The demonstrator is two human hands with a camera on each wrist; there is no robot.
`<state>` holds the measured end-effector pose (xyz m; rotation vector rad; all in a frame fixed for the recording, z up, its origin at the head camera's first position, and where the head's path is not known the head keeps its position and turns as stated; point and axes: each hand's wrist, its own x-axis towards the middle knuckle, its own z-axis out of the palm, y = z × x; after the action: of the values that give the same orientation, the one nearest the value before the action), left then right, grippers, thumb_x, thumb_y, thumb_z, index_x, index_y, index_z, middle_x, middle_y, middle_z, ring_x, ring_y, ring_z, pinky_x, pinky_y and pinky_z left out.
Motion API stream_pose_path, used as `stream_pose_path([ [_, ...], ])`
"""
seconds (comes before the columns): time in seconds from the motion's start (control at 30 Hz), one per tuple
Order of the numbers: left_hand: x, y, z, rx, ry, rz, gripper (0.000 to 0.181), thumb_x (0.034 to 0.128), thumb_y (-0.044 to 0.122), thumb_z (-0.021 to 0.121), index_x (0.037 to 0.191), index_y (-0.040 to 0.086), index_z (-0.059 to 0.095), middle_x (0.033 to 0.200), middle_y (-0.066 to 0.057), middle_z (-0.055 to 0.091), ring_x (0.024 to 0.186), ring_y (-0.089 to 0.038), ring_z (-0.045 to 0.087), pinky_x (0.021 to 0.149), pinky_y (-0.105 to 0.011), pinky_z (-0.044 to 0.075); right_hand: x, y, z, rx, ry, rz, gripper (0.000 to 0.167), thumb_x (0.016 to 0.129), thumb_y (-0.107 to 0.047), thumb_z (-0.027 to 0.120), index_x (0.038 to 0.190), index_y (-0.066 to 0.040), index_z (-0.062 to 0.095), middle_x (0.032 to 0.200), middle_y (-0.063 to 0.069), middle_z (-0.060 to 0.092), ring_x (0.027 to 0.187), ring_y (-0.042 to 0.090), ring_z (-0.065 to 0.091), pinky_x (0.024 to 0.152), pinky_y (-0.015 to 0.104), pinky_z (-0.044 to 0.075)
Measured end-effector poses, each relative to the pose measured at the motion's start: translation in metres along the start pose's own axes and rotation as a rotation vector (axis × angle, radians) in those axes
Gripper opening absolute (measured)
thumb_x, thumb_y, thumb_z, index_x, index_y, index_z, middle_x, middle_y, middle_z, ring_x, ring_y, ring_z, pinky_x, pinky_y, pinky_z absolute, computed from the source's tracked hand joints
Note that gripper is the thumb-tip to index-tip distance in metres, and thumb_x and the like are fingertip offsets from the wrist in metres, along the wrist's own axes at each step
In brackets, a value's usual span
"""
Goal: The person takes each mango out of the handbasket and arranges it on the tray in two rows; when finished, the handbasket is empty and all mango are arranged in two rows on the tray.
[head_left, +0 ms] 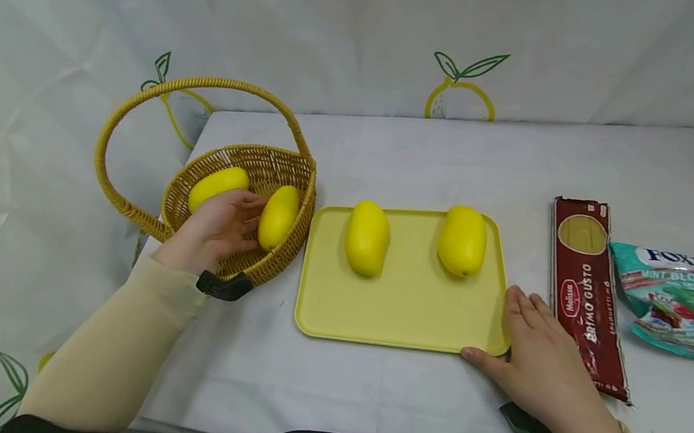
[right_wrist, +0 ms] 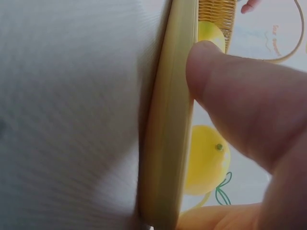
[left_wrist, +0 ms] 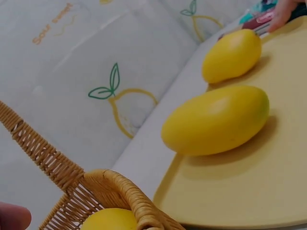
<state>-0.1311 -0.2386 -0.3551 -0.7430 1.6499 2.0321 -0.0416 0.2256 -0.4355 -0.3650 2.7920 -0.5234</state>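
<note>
Inside the basket (head_left: 273, 162), the left hand (head_left: 219, 223), grip loose and empty, partly hides fruit (head_left: 215, 185); right hand (head_left: 543, 359), spread, touches the tray (head_left: 393, 310).

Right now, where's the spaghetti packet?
In the head view, the maroon spaghetti packet lies right of centre, between the yellow tray and the FOXS bag, its lower left edge partly behind the right hand.

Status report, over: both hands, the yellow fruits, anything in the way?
Left hand in wicker basket, beside two yellow fruits. Right hand at right edge of yellow tray. Two more fruits on tray. Basket wall stands between its fruits and tray.
</note>
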Motion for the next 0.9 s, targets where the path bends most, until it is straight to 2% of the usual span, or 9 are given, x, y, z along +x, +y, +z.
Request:
stream_pose_path([
  [0.13,0.010,-0.003,0.002,-0.014,0.015,-0.009,0.022,0.1186,0.026,0.045,0.129,0.014,0.060,0.126,0.004,0.059,0.118,-0.016,0.052,0.115,-0.042,0.036,0.000,0.000,0.000,0.001,0.004,-0.003,0.129,0.090,-0.069,0.082,0.165,0.019,0.025,0.168,0.044,0.030,0.157,0.065,0.026,0.128,0.075,0.023],
  [0.23,0.015,-0.006,0.003,-0.012,0.043,-0.014,0.026,0.1186,0.025,0.050,0.140,0.013,0.059,0.122,0.003,0.059,0.114,-0.015,0.054,0.106,-0.038,0.042,0.000,0.000,0.001,0.002,0.007,-0.008,0.128,0.090,-0.068,0.082,0.165,0.019,0.026,0.168,0.045,0.030,0.157,0.066,0.027,0.128,0.075,0.023],
  [0.3,0.017,-0.007,0.003,0.000,0.055,-0.017,0.038,0.1185,0.025,0.051,0.154,0.012,0.054,0.126,0.004,0.059,0.116,-0.015,0.055,0.108,-0.038,0.044,-0.001,0.000,0.001,0.003,0.007,-0.011,0.128,0.090,-0.068,0.082,0.165,0.019,0.026,0.168,0.045,0.030,0.157,0.066,0.027,0.127,0.076,0.024],
  [0.4,0.019,-0.009,0.004,0.010,0.070,-0.014,0.051,0.1178,0.024,0.053,0.167,0.011,0.043,0.138,0.003,0.057,0.121,-0.015,0.058,0.119,-0.044,0.044,-0.001,0.000,0.001,0.003,0.006,-0.011,0.128,0.090,-0.068,0.082,0.165,0.019,0.025,0.168,0.045,0.030,0.157,0.066,0.027,0.128,0.075,0.023],
  [0.53,0.019,-0.009,0.004,0.018,0.082,-0.007,0.055,0.1167,0.024,0.056,0.168,0.011,0.042,0.149,0.001,0.055,0.125,-0.016,0.059,0.128,-0.050,0.038,-0.001,0.001,0.000,0.002,0.003,-0.008,0.128,0.090,-0.068,0.082,0.165,0.019,0.025,0.168,0.045,0.029,0.158,0.065,0.026,0.128,0.075,0.023],
  [0.63,0.017,-0.010,0.003,0.017,0.082,0.003,0.056,0.1157,0.024,0.058,0.168,0.013,0.043,0.151,0.001,0.054,0.126,-0.016,0.059,0.126,-0.050,0.040,0.000,0.001,0.000,0.006,0.000,-0.005,0.128,0.090,-0.069,0.081,0.165,0.019,0.025,0.168,0.045,0.029,0.158,0.065,0.025,0.128,0.075,0.022],
  [0.73,0.014,-0.010,0.003,-0.007,0.083,0.030,0.055,0.1154,0.026,0.059,0.167,0.017,0.045,0.150,0.003,0.055,0.124,-0.015,0.059,0.113,-0.041,0.048,-0.001,0.000,0.000,0.009,-0.004,-0.003,0.129,0.090,-0.069,0.082,0.165,0.019,0.025,0.169,0.045,0.029,0.158,0.065,0.025,0.128,0.075,0.022],
  [0.8,0.013,-0.011,0.002,-0.062,0.079,0.066,0.046,0.1156,0.026,0.060,0.160,0.020,0.051,0.145,0.006,0.056,0.122,-0.013,0.057,0.103,-0.032,0.050,-0.001,-0.001,-0.001,0.008,-0.005,-0.001,0.128,0.090,-0.068,0.082,0.165,0.019,0.025,0.168,0.045,0.029,0.157,0.066,0.025,0.128,0.076,0.022],
  [0.9,0.007,-0.012,0.005,-0.105,0.069,0.177,0.039,0.1159,0.025,0.059,0.154,0.021,0.054,0.142,0.007,0.057,0.122,-0.010,0.055,0.096,-0.025,0.048,-0.001,-0.002,-0.001,0.003,-0.006,0.000,0.128,0.090,-0.068,0.082,0.164,0.020,0.025,0.168,0.045,0.029,0.157,0.066,0.026,0.127,0.076,0.023],
])
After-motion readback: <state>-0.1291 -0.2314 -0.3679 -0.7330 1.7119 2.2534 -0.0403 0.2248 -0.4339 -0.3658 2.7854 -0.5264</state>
